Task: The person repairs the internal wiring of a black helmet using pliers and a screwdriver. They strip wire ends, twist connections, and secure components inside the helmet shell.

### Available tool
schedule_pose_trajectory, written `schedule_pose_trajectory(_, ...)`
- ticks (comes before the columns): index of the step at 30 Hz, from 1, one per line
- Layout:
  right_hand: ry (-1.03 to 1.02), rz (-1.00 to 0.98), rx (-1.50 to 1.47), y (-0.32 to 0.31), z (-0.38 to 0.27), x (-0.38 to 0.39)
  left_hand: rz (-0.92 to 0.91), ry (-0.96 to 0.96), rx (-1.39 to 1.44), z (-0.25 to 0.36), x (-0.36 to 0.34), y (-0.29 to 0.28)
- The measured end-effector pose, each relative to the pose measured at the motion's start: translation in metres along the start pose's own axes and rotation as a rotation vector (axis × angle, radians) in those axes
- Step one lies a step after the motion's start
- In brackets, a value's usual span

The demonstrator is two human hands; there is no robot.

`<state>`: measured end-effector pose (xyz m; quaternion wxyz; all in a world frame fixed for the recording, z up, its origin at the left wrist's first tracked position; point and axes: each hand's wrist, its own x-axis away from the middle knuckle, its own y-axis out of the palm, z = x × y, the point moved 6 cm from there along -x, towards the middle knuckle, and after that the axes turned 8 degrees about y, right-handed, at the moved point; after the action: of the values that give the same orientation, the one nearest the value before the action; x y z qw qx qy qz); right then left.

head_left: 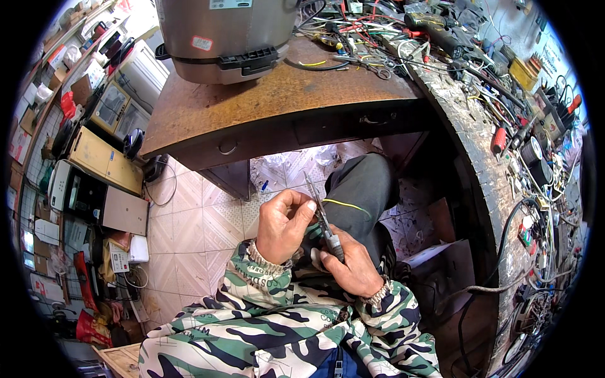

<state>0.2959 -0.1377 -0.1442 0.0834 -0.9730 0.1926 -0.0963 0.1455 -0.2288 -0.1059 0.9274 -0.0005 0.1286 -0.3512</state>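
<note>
Above my lap, my right hand is wrapped round a slim, pointed metal tool with a grey handle. The tool slants up and away; its exact kind is hard to make out. Beside it, my left hand is closed in a pinch, thumb against fingers, close to the tool's metal part. A thin yellow-green wire sticks out to the right of the tool, over my dark trouser leg. Whether the left fingertips grip the wire's other end is hidden.
A brown wooden desk with drawers stands ahead, bearing a large metallic brown cooker-like appliance. Along the right runs a workbench heaped with wires, tools and a red-handled screwdriver. Crowded shelves line the left, above a tiled floor.
</note>
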Motion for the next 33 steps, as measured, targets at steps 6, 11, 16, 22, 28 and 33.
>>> schedule_pose_trajectory(6, 0.029, -0.004, -0.045, -0.003, -0.005, -0.002, -0.04, 0.01, -0.035, 0.004, -0.008, 0.001)
schedule_pose_trajectory(11, 0.046, 0.045, 0.014, -0.017, -0.028, -0.022, -0.069, 0.06, -0.05, 0.02, -0.038, -0.001)
schedule_pose_trajectory(16, -0.109, 0.253, 0.183, -0.072, -0.092, -0.07, -0.064, 0.217, 0.126, 0.056, -0.136, 0.016)
schedule_pose_trajectory(22, -0.137, 0.3, 0.323, -0.14, -0.179, -0.149, 0.094, 0.323, 0.246, 0.108, -0.249, 0.025)
schedule_pose_trajectory(28, -0.089, 0.197, 0.158, -0.186, -0.156, -0.223, 0.2, 0.317, 0.108, 0.051, -0.351, 0.057)
schedule_pose_trajectory(33, 0.014, 0.237, -0.003, -0.204, -0.123, -0.243, 0.027, 0.206, 0.169, 0.045, -0.37, 0.091)
